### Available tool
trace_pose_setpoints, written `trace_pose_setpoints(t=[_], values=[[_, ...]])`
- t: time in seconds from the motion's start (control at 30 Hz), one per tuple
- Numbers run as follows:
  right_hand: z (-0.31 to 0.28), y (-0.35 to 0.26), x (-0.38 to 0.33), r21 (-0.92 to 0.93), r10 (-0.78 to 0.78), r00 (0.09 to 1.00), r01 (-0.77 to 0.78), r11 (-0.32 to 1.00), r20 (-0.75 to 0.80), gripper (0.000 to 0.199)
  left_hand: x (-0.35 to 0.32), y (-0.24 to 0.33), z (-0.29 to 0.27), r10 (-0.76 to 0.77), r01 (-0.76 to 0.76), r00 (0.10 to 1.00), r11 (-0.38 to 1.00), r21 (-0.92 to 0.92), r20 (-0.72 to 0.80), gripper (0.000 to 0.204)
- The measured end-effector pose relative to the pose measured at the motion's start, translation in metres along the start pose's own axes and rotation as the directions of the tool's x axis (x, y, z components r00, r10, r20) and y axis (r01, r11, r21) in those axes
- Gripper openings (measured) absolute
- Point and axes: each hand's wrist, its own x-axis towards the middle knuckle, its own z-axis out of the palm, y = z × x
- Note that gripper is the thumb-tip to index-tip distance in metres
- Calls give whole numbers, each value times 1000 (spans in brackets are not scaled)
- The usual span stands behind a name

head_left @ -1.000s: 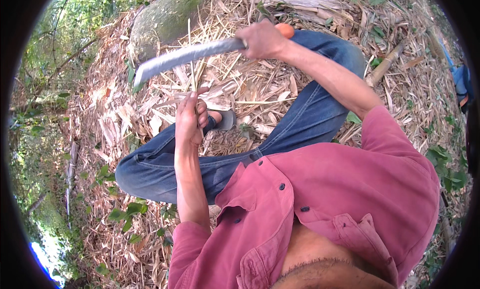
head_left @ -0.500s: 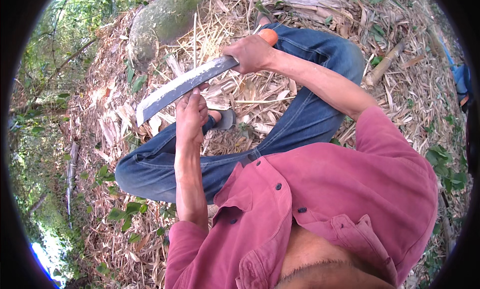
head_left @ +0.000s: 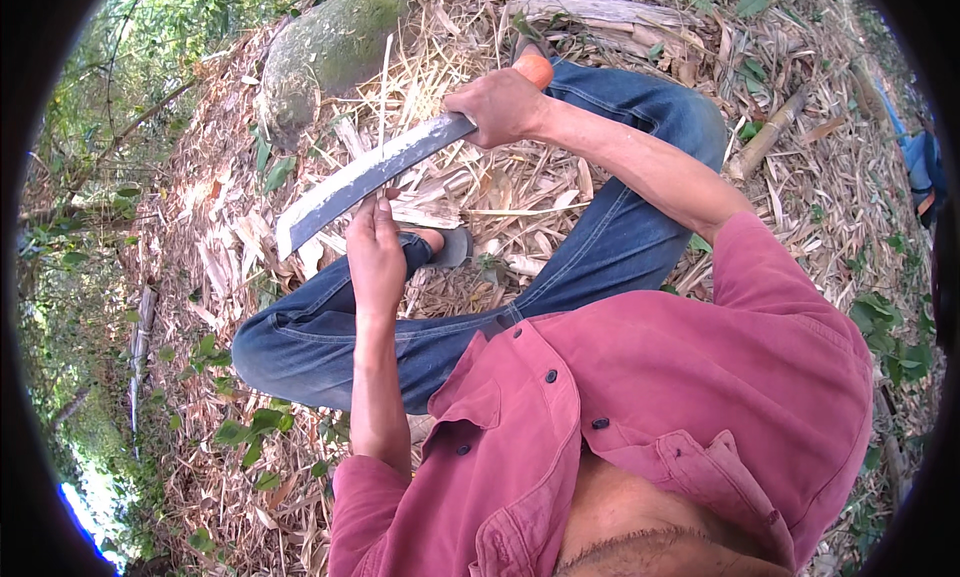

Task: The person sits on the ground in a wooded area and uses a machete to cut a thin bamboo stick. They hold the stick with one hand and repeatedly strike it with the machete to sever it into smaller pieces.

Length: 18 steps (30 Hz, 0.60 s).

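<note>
My right hand [head_left: 502,109] is closed round the orange handle [head_left: 535,71] of a machete. Its long, pale-smeared blade [head_left: 370,179] slants down to the left across my front. Just below the blade, my left hand [head_left: 376,245] pinches a thin pale strip, probably bamboo, between thumb and fingers. Beyond the blade the same strip [head_left: 385,87] sticks up, slender and straight. The blade lies over the strip's middle, hiding where the two meet.
A mossy rock [head_left: 335,47] stands at the far left, with pale shavings [head_left: 440,52] beside it. My jeans-clad legs [head_left: 610,227] are bent around the work. Dry leaf litter covers the ground, with a cut stick [head_left: 770,132] at right and green plants [head_left: 262,432] at left.
My left hand has shifted slightly left and down, its fingers straighter around the strip. The strip leans a little more and its far end is slightly lower. My right hand has hardly moved.
</note>
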Motion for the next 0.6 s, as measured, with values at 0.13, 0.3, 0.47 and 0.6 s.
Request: trace_pose_setpoints(t=[0.13,0.3,0.47,0.6], values=[[5,6,-5,-70,3,1000,-3,998,-1,19,-4,2,1,-1,1,1000,999,-32,6,30],[-6,38,-9,-117,200,979,-195,974,29,21,-30,26,-5,-351,401,916,833,-382,195,30],[-9,60,-3,-177,230,972,-217,960,52,25,-34,30,-9,-331,391,919,838,-380,216,30],[-10,64,-2,-182,251,966,-236,955,64,27,-42,32,-14,-343,398,917,838,-374,205,29]])
